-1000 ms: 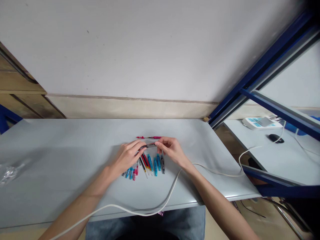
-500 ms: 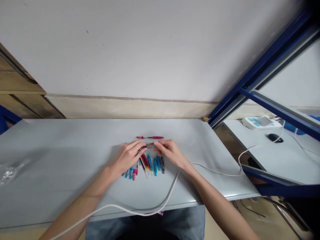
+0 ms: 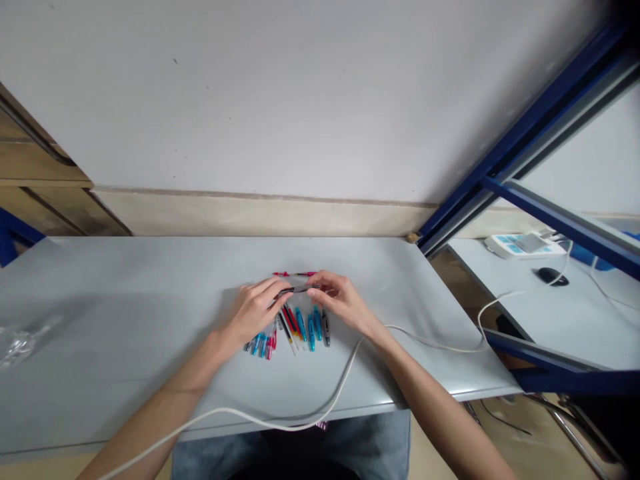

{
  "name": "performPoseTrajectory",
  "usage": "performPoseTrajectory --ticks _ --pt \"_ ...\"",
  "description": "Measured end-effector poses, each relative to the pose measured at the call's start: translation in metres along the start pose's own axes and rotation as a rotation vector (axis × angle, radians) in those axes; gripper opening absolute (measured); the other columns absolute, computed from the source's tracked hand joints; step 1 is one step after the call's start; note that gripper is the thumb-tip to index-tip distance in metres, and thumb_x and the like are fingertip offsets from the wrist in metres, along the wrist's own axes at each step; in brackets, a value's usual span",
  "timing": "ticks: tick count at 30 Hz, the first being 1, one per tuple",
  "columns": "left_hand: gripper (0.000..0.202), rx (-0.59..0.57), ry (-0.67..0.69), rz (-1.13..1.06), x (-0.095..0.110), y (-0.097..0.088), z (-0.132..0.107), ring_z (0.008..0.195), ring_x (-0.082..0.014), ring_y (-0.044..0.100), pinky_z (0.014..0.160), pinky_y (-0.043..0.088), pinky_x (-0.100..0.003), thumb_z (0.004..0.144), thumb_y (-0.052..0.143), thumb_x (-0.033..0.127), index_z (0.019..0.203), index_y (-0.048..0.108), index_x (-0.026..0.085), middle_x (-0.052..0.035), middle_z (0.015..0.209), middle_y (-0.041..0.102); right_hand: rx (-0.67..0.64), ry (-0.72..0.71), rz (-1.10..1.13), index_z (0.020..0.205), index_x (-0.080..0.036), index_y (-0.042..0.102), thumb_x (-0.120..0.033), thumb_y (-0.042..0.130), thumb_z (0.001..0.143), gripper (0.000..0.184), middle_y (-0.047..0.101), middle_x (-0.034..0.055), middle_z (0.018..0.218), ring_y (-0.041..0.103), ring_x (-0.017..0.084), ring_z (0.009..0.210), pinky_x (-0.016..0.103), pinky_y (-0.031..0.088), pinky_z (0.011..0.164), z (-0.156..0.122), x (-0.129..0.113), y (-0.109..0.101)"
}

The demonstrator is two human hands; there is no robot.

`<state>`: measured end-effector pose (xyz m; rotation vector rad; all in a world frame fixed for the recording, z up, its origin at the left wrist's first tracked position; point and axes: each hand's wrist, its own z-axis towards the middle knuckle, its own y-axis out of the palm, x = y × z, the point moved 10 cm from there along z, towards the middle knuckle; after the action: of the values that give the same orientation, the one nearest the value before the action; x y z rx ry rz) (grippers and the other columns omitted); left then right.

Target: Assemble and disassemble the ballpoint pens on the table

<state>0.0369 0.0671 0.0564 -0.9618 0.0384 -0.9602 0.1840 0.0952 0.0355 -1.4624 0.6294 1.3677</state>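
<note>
Held level between both hands, just above the desk, is a slim dark pen (image 3: pixel 301 289). My left hand (image 3: pixel 254 308) pinches its left end, and my right hand (image 3: pixel 341 301) has thumb and fingers closed on its right end. Whether the pen is in one piece I cannot tell. Behind the hands lies a red pen (image 3: pixel 286 274), its right end covered by my right fingers. Below them lie several clear barrels with blue and red parts (image 3: pixel 260 344), thin ink refills (image 3: pixel 289 328), blue pen barrels (image 3: pixel 311 331) and a grey one (image 3: pixel 326 329).
A white cable (image 3: pixel 280 427) runs over the grey desk (image 3: pixel 150 287) and past my left forearm. Crumpled clear plastic (image 3: pixel 20 347) lies at the far left. On the right, past a blue frame (image 3: pixel 465 160), a second table holds a black mouse (image 3: pixel 552 276) and a white device (image 3: pixel 523 245).
My right hand has shifted its grip, its fingers now reaching over the pen's right end and partly covering the red pen behind. More of the dark pen shows between the hands. My left hand barely moved.
</note>
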Motion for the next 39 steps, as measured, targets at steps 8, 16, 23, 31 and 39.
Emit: performPoseTrajectory --ticks 8,16,23,31,39 --pt "0.014 0.0 0.028 0.008 0.003 0.0 -0.001 0.082 -0.0162 0.071 0.073 0.056 -0.029 0.101 0.055 0.026 0.107 0.066 0.019 -0.004 0.098 0.073 -0.005 0.032 -0.057 0.073 -0.017 0.062 -0.053 0.05 0.101 0.047 0.055 -0.0003 0.061 0.047 0.013 0.058 0.026 0.038 0.058 -0.001 0.004 0.001" --pt "0.015 -0.002 0.036 -0.008 0.004 0.002 -0.001 0.085 -0.0164 0.072 0.077 0.057 -0.029 0.102 0.055 0.027 0.109 0.067 0.02 -0.0043 0.099 0.074 -0.009 0.0 -0.118 0.069 -0.018 0.061 -0.054 0.048 0.101 0.05 0.055 0.0002 0.06 0.047 0.014 0.058 0.026 0.037 0.058 -0.002 0.001 0.001" --pt "0.015 0.036 0.013 0.0 0.002 -0.002 -0.001 0.081 -0.016 0.07 0.073 0.057 -0.029 0.102 0.055 0.028 0.107 0.066 0.02 -0.0039 0.096 0.073 0.005 -0.081 -0.113 0.088 -0.019 0.065 -0.049 0.058 0.098 0.032 0.062 0.0013 0.078 0.052 0.015 0.068 0.026 0.039 0.061 -0.001 -0.009 0.001" --pt "0.018 0.013 0.036 -0.044 0.004 -0.003 0.001 0.086 -0.0163 0.07 0.077 0.056 -0.029 0.102 0.053 0.024 0.113 0.067 0.021 -0.0044 0.098 0.072 0.031 0.057 -0.013 0.066 -0.019 0.05 -0.055 0.047 0.101 0.051 0.044 -0.003 0.056 0.037 0.012 0.052 0.026 0.029 0.053 -0.002 0.008 0.002" --pt "0.021 0.057 -0.101 -0.04 -0.028 -0.018 0.0 0.082 -0.0135 0.066 0.076 0.05 -0.026 0.103 0.051 0.026 0.115 0.067 0.021 -0.0035 0.097 0.07 0.317 0.014 0.054 0.067 -0.019 0.052 -0.05 0.052 0.1 0.045 0.047 -0.0026 0.055 0.043 0.012 0.051 0.027 0.033 0.054 0.003 0.016 -0.05"
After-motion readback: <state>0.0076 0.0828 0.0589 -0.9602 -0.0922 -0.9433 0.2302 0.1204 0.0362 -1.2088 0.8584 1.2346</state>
